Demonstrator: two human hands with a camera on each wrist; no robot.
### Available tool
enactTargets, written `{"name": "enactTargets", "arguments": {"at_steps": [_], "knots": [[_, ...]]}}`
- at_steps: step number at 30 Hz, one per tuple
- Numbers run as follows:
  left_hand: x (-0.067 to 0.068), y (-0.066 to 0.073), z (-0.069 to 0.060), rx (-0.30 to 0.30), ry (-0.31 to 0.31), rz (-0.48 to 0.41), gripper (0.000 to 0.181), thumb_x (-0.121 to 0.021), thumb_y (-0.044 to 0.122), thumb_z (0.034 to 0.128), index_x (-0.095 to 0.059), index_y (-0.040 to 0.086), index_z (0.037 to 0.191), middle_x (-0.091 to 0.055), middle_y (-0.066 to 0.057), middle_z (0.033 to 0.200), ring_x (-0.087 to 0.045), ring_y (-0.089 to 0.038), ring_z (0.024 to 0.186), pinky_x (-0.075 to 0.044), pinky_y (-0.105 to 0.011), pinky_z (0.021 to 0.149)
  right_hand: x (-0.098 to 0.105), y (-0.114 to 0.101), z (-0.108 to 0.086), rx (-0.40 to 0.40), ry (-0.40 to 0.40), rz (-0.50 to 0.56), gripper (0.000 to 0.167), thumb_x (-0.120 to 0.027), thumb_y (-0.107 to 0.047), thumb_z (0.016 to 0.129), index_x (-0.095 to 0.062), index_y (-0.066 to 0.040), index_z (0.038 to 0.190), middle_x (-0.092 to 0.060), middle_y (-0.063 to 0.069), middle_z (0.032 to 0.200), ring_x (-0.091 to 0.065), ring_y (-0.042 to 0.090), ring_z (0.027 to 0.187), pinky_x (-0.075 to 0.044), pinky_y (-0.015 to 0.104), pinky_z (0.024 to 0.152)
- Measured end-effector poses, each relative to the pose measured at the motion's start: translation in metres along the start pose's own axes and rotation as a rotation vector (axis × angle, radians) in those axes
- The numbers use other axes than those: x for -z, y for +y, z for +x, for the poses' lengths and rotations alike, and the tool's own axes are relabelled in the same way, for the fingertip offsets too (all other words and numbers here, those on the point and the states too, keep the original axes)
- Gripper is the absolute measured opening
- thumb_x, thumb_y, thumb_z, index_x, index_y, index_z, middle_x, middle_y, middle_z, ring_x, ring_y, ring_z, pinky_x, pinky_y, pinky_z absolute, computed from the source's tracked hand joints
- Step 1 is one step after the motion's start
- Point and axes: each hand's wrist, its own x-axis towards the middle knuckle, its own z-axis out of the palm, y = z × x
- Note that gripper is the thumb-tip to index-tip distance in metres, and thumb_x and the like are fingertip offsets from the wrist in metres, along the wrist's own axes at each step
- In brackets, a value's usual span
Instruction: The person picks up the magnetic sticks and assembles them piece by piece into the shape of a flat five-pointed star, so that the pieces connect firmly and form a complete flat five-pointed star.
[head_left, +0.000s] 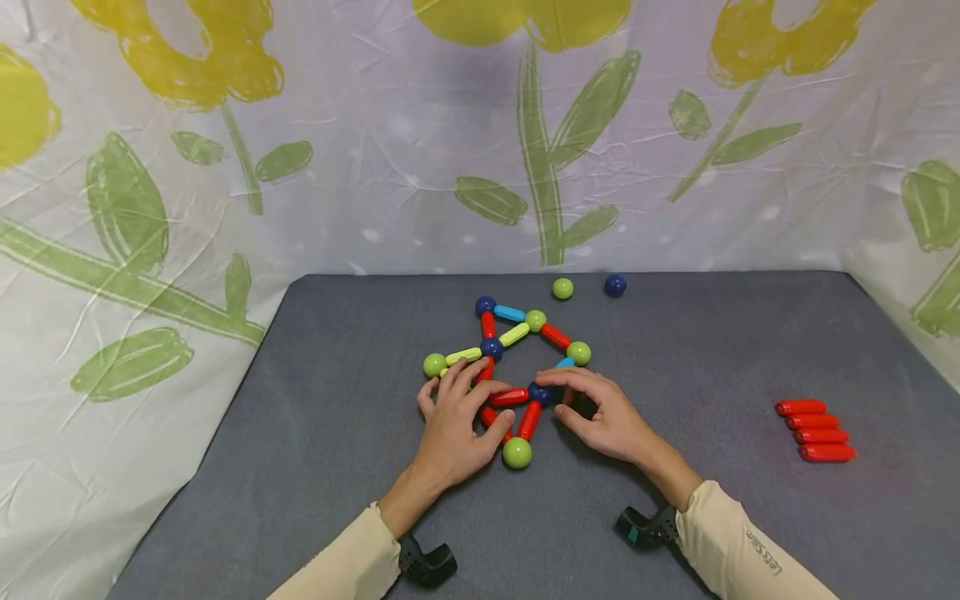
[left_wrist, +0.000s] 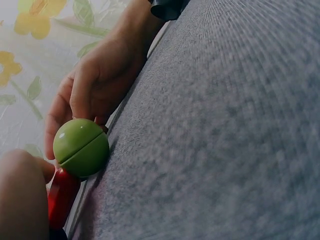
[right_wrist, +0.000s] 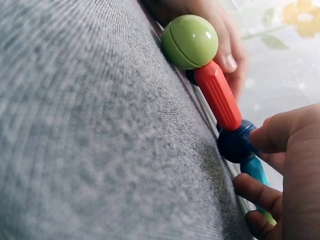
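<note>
A flat figure of magnetic rods and balls lies between the hands. My left hand [head_left: 456, 429] is over its lower left part, thumb and index finger holding a red magnetic rod [head_left: 510, 397]; its palm hides some joints. On the right, my right hand [head_left: 603, 414] pinches a dark blue ball [head_left: 540, 392] with thumb and index finger. From that ball another red rod [right_wrist: 217, 95] runs to a green ball [right_wrist: 190, 42] at the near corner. A light blue rod [right_wrist: 255, 170] leaves its other side, partly behind the fingers.
Several loose red rods [head_left: 817, 431] lie in a row at the right. A single green ball [head_left: 562, 288] and a dark blue ball [head_left: 615, 286] sit by the back edge of the grey table [head_left: 300, 500]. A flowered curtain [head_left: 375, 150] hangs behind.
</note>
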Motion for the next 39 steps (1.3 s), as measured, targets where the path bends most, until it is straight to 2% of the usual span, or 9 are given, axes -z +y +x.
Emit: {"name": "enactTargets", "arguments": {"at_steps": [5, 11, 17, 22, 27, 32, 35, 37, 39], "knots": [[-0.001, 0.001, 0.0, -0.007, -0.061, 0.021, 0.039, -0.063, 0.045, 0.093, -0.069, 0.027, 0.127, -0.044, -0.009, 0.159, -0.027, -0.044, 0.152, -0.009, -0.074, 0.108, 0.0, 0.0, -0.002, -0.015, 0.0, -0.018, 0.042, -0.069, 0.003, 0.091, -0.068, -0.012, 0.13, -0.069, 0.007, 0.132, -0.062, 0.013, 0.086, -0.05, 0.035, 0.083], [0.001, 0.002, 0.0, -0.006, -0.155, 0.026, 0.051, -0.056, 0.056, 0.0956, -0.063, 0.031, 0.139, -0.035, -0.008, 0.165, -0.014, -0.044, 0.157, -0.005, -0.076, 0.11, 0.001, 0.0, -0.002, 0.015, 0.006, -0.018, 0.041, -0.069, 0.004, 0.091, -0.068, -0.01, 0.129, -0.069, 0.009, 0.132, -0.062, 0.012, 0.084, -0.05, 0.035, 0.083], [-0.001, 0.002, -0.004, 0.002, -0.146, -0.006, 0.04, -0.055, 0.043, 0.1006, -0.065, 0.031, 0.137, -0.038, -0.008, 0.164, -0.017, -0.043, 0.156, -0.005, -0.073, 0.111, -0.001, -0.001, -0.005, 0.026, 0.018, -0.019, 0.04, -0.069, 0.004, 0.091, -0.068, -0.009, 0.128, -0.069, 0.011, 0.132, -0.062, 0.012, 0.083, -0.05, 0.035, 0.082], [-0.001, 0.002, -0.005, 0.021, -0.136, -0.01, 0.036, -0.053, 0.036, 0.1027, -0.066, 0.032, 0.136, -0.041, -0.007, 0.162, -0.019, -0.041, 0.156, -0.005, -0.072, 0.112, -0.002, -0.001, -0.007, -0.011, 0.027, 0.014, 0.038, -0.068, 0.002, 0.092, -0.069, -0.01, 0.128, -0.068, 0.012, 0.134, -0.062, 0.013, 0.084, -0.05, 0.032, 0.076], [-0.001, 0.002, -0.005, 0.027, -0.131, -0.015, 0.035, -0.054, 0.033, 0.1014, -0.067, 0.031, 0.134, -0.042, -0.007, 0.161, -0.02, -0.041, 0.156, -0.005, -0.072, 0.112, 0.003, -0.003, -0.007, -0.041, 0.048, 0.066, 0.033, -0.067, 0.002, 0.093, -0.07, -0.005, 0.126, -0.065, 0.016, 0.135, -0.062, 0.016, 0.085, -0.052, 0.028, 0.073], [-0.002, 0.002, -0.004, 0.037, -0.131, -0.026, 0.034, -0.055, 0.03, 0.1011, -0.067, 0.032, 0.133, -0.042, -0.006, 0.161, -0.019, -0.041, 0.156, -0.004, -0.071, 0.113, 0.03, -0.005, -0.014, -0.07, 0.053, -0.009, 0.036, -0.07, 0.001, 0.092, -0.069, -0.005, 0.127, -0.065, 0.013, 0.134, -0.065, 0.017, 0.09, -0.054, 0.027, 0.075], [-0.002, 0.001, -0.003, 0.041, -0.127, -0.033, 0.034, -0.055, 0.029, 0.1013, -0.067, 0.032, 0.133, -0.041, -0.006, 0.162, -0.018, -0.04, 0.157, -0.003, -0.071, 0.114, 0.06, -0.004, -0.026, -0.042, 0.059, -0.166, 0.041, -0.073, 0.002, 0.089, -0.069, -0.007, 0.129, -0.065, 0.012, 0.134, -0.064, 0.015, 0.107, -0.052, 0.029, 0.084], [-0.001, 0.0, -0.002, 0.042, -0.124, -0.033, 0.034, -0.054, 0.03, 0.1011, -0.067, 0.032, 0.133, -0.041, -0.006, 0.162, -0.018, -0.039, 0.157, -0.003, -0.071, 0.114, 0.084, -0.003, -0.037, -0.02, 0.064, -0.287, 0.046, -0.075, 0.003, 0.086, -0.068, -0.008, 0.13, -0.065, 0.013, 0.135, -0.058, 0.013, 0.116, -0.044, 0.034, 0.093], [0.0, 0.0, 0.0, 0.039, -0.124, -0.03, 0.035, -0.054, 0.03, 0.101, -0.067, 0.032, 0.133, -0.041, -0.006, 0.162, -0.018, -0.039, 0.157, -0.003, -0.071, 0.114, 0.109, -0.002, -0.051, -0.032, 0.056, -0.4, 0.054, -0.076, 0.002, 0.082, -0.066, -0.012, 0.133, -0.063, 0.012, 0.138, -0.05, 0.011, 0.122, -0.033, 0.041, 0.093]]}}
